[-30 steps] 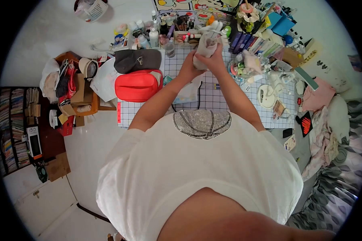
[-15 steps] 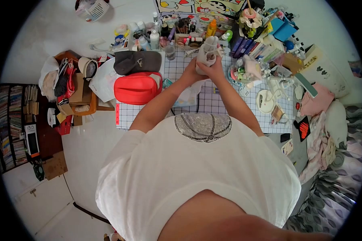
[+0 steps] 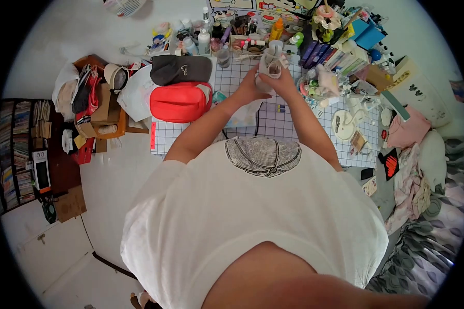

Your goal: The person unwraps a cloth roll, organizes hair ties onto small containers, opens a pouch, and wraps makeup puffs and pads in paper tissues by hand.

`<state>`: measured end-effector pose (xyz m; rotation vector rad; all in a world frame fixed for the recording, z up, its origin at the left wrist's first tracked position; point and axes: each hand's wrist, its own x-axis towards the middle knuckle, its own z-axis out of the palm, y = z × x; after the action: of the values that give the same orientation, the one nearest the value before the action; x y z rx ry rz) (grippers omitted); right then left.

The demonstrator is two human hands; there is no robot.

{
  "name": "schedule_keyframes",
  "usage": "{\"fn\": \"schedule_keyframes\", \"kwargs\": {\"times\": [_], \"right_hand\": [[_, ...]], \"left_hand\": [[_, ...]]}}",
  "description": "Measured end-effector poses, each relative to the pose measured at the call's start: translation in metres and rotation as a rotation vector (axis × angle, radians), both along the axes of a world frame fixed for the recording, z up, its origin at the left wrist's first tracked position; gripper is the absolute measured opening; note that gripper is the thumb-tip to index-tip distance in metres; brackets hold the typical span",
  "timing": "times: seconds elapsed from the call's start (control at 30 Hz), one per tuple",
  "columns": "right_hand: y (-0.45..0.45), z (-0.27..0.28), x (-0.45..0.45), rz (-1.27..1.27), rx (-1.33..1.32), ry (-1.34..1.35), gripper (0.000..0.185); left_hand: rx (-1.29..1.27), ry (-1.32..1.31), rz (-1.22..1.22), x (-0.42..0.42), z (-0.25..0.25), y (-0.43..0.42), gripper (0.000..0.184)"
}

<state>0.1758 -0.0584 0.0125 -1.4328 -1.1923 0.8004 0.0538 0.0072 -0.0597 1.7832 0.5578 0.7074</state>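
Observation:
Over the far middle of the table, a whitish cup-like container with an open top [image 3: 269,66] is held between my two hands. My left hand [image 3: 250,86] is wrapped round its left side. From the right, my right hand [image 3: 281,82] grips it, the thumb lying across the near side. Something small and brownish shows inside the opening; I cannot make out what it is. My palms hide the container's lower part. Left of my left forearm lie a red zipped case [image 3: 179,103] and a dark grey cap [image 3: 180,70].
Bottles [image 3: 204,41] and brushes [image 3: 241,23] line the table's back edge, with an orange bottle [image 3: 277,30] among them. Books [image 3: 340,57] stand at the back right. A white round-based device [image 3: 345,124] sits on the grid-patterned tabletop [image 3: 281,126] to the right.
The camera view has shifted, so the table's things sit slightly higher and further right. My left hand has moved slightly on the container, which both hands still hold.

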Motion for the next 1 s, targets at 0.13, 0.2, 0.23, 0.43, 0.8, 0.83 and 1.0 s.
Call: {"fn": "schedule_keyframes", "kwargs": {"times": [0.13,0.2,0.23,0.43,0.8,0.83,1.0], "right_hand": [[-0.001,0.013,-0.017,-0.01,0.158,-0.109,0.057],[0.004,-0.002,-0.013,-0.086,0.139,-0.03,0.051],[0.006,-0.002,-0.013,-0.124,0.13,0.009,0.048],[0.02,0.036,-0.025,-0.499,0.358,0.574,0.055],[0.072,0.017,-0.06,-0.339,0.267,0.871,0.054],[0.076,0.016,-0.068,-0.34,0.273,0.93,0.052],[0.089,-0.017,-0.093,-0.384,0.106,1.178,0.044]], "left_hand": [[0.017,0.154,0.043,-0.009,0.006,-0.008,0.082],[0.088,0.166,0.108,-0.014,0.021,-0.009,0.077],[0.143,0.149,0.135,-0.018,0.032,-0.007,0.075],[0.387,0.182,0.256,-0.042,0.065,0.015,0.067],[0.672,0.245,0.264,-0.107,0.093,0.109,0.032],[0.714,0.266,0.284,-0.116,0.089,0.117,0.032],[0.702,0.528,0.389,-0.152,0.066,0.138,0.033]]}}
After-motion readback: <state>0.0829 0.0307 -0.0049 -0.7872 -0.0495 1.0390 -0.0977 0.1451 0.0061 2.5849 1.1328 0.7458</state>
